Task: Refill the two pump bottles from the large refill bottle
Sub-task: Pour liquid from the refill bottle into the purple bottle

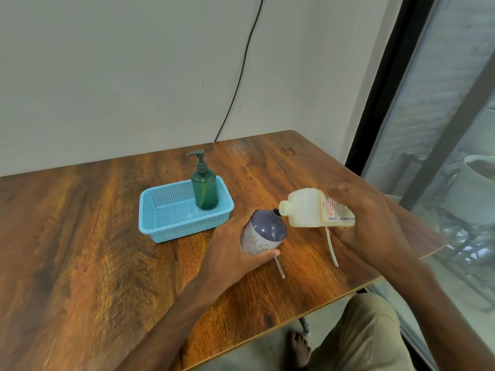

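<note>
My left hand (233,247) grips a purple bottle (265,231) with a white flower-patterned sleeve, standing on the table with its pump off and its neck bare. My right hand (367,223) holds the large whitish refill bottle (308,210) tipped on its side, its spout right at the purple bottle's neck. A green pump bottle (205,190) with its pump on stands upright in the blue basket (160,223). Two white dip tubes (332,250) lie on the table near my hands; the pump heads they belong to are hidden.
The wooden table (107,250) ends close on the right, beside a glass door with a dark frame (385,89). A black cable (241,76) runs down the wall behind the table. My knee and foot show below the table's front edge.
</note>
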Demonstrator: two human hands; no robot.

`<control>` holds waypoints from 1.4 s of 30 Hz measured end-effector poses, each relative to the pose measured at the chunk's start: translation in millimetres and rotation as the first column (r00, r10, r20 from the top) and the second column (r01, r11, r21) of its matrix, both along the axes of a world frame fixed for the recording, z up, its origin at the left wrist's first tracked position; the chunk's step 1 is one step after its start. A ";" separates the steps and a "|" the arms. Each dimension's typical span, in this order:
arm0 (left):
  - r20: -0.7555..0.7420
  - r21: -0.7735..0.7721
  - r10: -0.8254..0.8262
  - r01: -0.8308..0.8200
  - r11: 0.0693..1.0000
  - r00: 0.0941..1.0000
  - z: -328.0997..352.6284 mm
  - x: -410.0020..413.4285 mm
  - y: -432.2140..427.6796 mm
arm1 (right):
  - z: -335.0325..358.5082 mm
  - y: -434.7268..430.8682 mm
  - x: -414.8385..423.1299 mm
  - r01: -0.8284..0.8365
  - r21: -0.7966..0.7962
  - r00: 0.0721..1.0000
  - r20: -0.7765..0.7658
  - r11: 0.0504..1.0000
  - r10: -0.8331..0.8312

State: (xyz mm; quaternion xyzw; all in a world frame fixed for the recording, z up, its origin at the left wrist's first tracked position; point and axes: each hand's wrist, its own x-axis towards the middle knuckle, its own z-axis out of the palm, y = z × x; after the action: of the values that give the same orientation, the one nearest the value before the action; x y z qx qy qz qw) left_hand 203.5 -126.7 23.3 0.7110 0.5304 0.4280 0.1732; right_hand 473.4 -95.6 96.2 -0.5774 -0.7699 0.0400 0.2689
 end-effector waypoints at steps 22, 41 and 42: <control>0.009 0.010 -0.014 0.014 1.000 1.000 -0.9 1.4 1.9 | 31.0 0.8 -0.6 -0.099 -0.036 0.981 0.164 0.994 0.104; 0.021 0.014 -0.023 0.022 1.000 1.000 -1.5 0.3 0.3 | 40.3 -2.6 -9.0 -0.081 -0.038 0.974 0.208 0.996 0.087; 0.023 0.012 -0.024 0.023 1.000 0.999 -1.1 0.5 0.3 | 41.0 -2.7 -9.2 -0.080 -0.040 0.973 0.214 0.996 0.087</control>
State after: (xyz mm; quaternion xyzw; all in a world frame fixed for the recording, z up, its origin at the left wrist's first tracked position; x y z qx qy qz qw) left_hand 204.0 -126.5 22.2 0.7132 0.5174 0.4373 0.1800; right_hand 464.2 -98.3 137.1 -0.5494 -0.8174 0.0003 0.1730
